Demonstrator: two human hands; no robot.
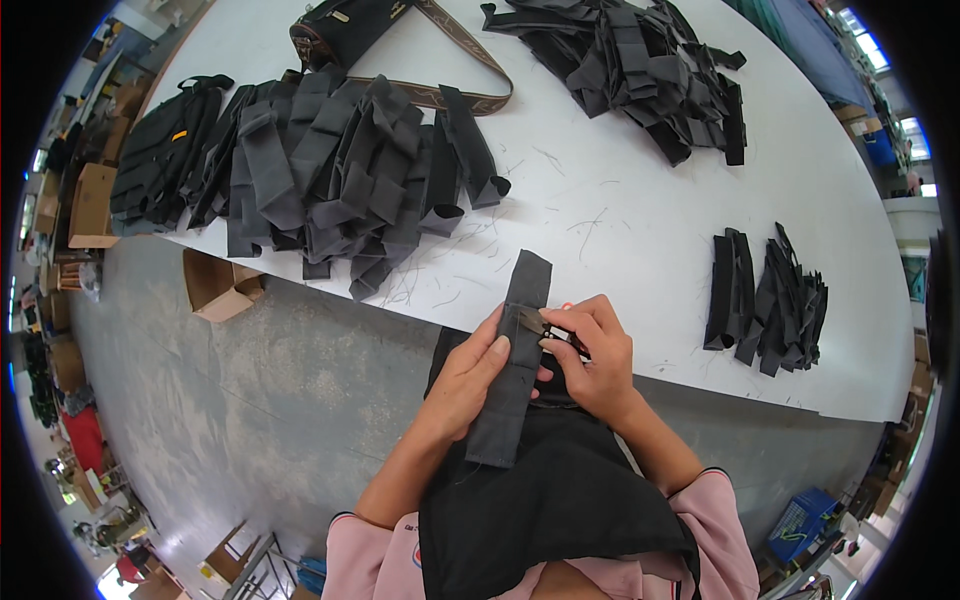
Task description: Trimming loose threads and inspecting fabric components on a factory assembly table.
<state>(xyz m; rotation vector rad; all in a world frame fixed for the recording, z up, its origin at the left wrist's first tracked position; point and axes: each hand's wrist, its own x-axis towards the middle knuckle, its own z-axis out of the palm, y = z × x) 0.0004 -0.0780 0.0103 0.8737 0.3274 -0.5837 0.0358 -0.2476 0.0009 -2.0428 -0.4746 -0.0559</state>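
My left hand [473, 372] is closed around a dark grey fabric strip [503, 412], thumb on its face and fingers behind. The strip slants from my lap up past the table's near edge, with loose threads at its lower end. In my right hand [598, 358] is a small pair of thread snips [534, 322], gripped between thumb and fingers. Its metal blades lie against the strip's right side near a cross seam. Part of its dark handle is hidden by my fingers.
On the white table [600, 235] lie a large heap of grey fabric strips [335, 170], another heap [640, 70] at the far side and smaller bundles [780, 305] at right. A black bag [350, 30] and a backpack [165, 150] sit at left. Below stands an open cardboard box [220, 285].
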